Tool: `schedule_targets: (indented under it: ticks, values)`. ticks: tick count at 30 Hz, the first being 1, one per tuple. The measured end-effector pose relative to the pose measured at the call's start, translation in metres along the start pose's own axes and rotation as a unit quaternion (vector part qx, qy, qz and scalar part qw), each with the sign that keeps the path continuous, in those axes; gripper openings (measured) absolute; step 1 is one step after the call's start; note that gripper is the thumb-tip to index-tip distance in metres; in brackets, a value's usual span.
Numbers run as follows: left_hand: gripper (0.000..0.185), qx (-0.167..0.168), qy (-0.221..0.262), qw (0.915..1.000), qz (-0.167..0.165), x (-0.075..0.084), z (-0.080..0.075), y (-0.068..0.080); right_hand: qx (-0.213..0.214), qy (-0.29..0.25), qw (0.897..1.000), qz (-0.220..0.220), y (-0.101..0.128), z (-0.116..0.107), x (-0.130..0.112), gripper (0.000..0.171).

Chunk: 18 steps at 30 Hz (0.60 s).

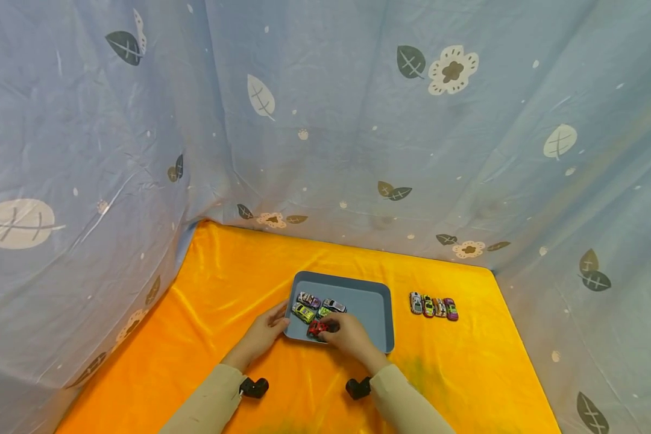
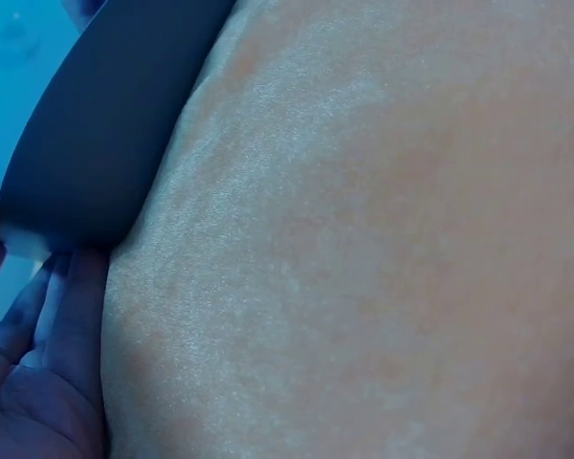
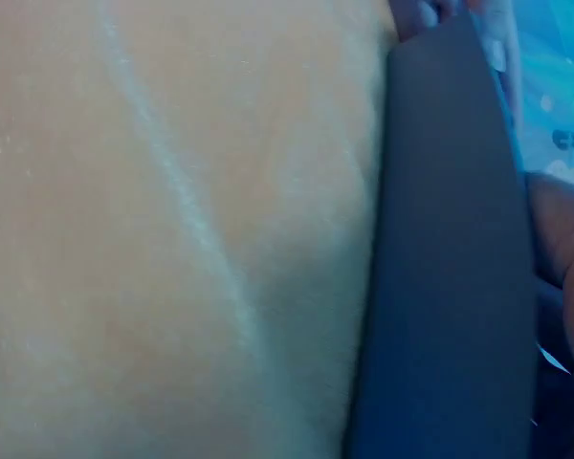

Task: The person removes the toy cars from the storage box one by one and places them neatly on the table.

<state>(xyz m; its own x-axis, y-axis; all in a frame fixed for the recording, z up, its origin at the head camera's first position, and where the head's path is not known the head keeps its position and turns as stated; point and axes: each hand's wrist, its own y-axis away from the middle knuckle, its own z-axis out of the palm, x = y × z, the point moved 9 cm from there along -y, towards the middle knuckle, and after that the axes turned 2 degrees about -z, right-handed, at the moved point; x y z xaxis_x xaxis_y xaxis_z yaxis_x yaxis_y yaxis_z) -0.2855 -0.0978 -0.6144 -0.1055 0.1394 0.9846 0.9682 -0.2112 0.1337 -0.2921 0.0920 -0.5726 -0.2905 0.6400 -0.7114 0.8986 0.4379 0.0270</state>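
A blue-grey tray (image 1: 370,310) lies on the orange cloth with several small toy cars grouped in its left half. My left hand (image 1: 261,339) holds the tray's near-left corner, thumb at the rim and fingers against the outer wall, as the left wrist view also shows. Inside the tray, by its near wall, my right hand (image 1: 352,339) grips a red toy car (image 1: 316,328) between thumb and fingers, partly covering it. Close around that car are a yellow car (image 1: 303,312), a purple-and-white car (image 1: 308,299), a silver car (image 1: 334,305) and a green car (image 1: 323,312), half hidden.
To the right of the tray, several toy cars (image 1: 434,306) stand side by side in a row on the orange cloth (image 1: 466,361). Blue-grey patterned curtains (image 1: 331,120) enclose the back and both sides.
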Motion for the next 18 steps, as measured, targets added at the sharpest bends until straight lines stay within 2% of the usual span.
schedule_targets:
  ticks: [4, 7, 13, 18]
  values:
    - [0.053, 0.002, -0.001, 1.0000, 0.006, 0.001, -0.001, 0.000, 0.018, -0.071, 0.997, 0.022, 0.006, -0.014, 0.004, 0.029]
    - [0.054, 0.007, 0.001, 1.0000, -0.003, -0.002, -0.002, -0.001, 0.055, -0.105, 0.993, 0.030, 0.012, -0.034, 0.008, 0.033]
    - [0.054, 0.010, 0.005, 0.9998, -0.015, -0.005, -0.003, -0.002, 0.151, -0.114, 0.981, 0.052, 0.023, -0.071, 0.029, 0.032]
    - [0.053, 0.016, 0.016, 0.9996, -0.019, 0.005, -0.001, 0.003, 0.191, -0.127, 0.971, 0.066, 0.030, -0.088, 0.044, 0.033]
